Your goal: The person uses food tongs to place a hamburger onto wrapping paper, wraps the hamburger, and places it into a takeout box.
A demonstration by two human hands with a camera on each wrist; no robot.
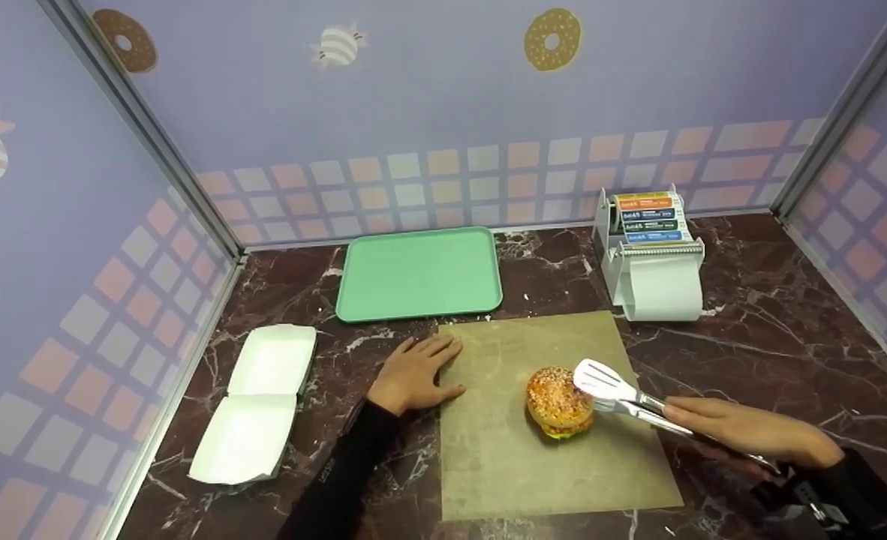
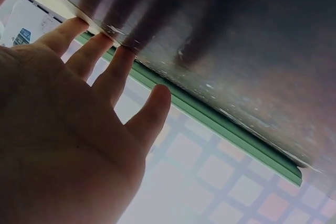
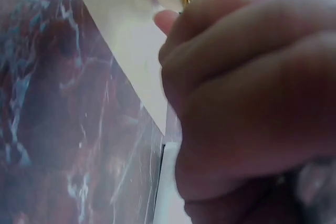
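A sesame-topped burger (image 1: 558, 400) sits on a sheet of brown wrapping paper (image 1: 488, 457), with green and red filling showing at its lower edge. My right hand (image 1: 751, 431) grips metal tongs (image 1: 650, 405); their slotted white upper head overlaps the burger's right side, and the lower head is partly hidden beside it. In the right wrist view, the curled fingers (image 3: 247, 72) of that hand cover most of the tongs. Fingers spread, my left hand (image 1: 413, 375) rests at the paper's left edge, its thumb and fingertips over the border.
An opened white clamshell box (image 1: 245, 435) lies at the left. A green tray (image 1: 421, 274) stands against the back wall. At the back right is a dispenser (image 1: 650, 247) with colourful label rolls and a hanging white sheet. Walls enclose the dark marbled counter (image 1: 774, 330).
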